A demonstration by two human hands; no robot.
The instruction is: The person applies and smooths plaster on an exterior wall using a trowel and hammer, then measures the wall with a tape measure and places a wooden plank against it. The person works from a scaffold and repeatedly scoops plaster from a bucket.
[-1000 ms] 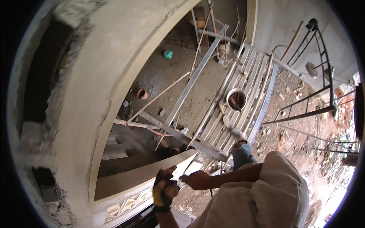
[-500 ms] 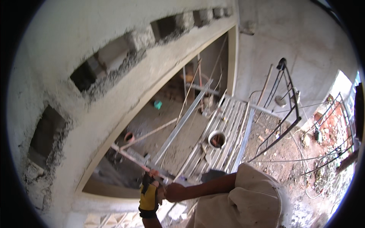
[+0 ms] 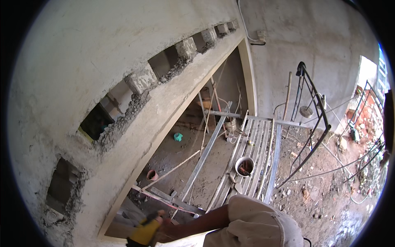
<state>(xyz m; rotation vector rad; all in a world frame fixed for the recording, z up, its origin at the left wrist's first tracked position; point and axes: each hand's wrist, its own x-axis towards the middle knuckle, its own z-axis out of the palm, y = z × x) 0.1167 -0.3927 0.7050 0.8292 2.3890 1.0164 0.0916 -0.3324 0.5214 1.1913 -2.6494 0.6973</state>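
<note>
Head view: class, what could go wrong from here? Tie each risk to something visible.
The bucket stands on gapped slats, so a knock might tip it. The trowel lies loose nearby and could be kicked off or tripped over. The right hand looks bare beside the gloved left hand, so rough concrete could scrape it.

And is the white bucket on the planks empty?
No, the bucket isn't empty: some reddish-brown things show inside its rim. They're too small to name.
</note>
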